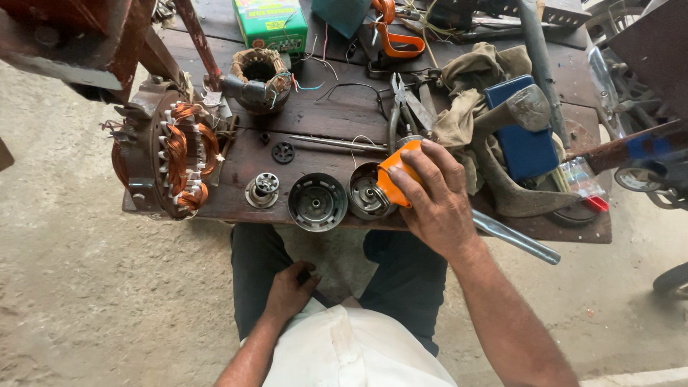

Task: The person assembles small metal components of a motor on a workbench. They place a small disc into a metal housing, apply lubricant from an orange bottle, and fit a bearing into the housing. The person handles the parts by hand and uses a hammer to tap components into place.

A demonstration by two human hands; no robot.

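Note:
My right hand (432,197) grips an orange container (394,179) tilted over a round metal motor cover (365,195) at the near edge of the dark wooden bench (344,107). A second round metal cover (317,202) lies just to its left, and a small bearing part (262,189) beyond that. My left hand (288,292) rests on my left thigh, fingers curled, holding nothing that I can see.
A large stator with copper windings (172,158) stands at the bench's left end, a smaller wound coil (259,77) behind. Pliers (399,107), a rag (466,100), a hammer (516,143), a blue box (523,136), a green box (272,23) and a steel pipe (516,239) crowd the right.

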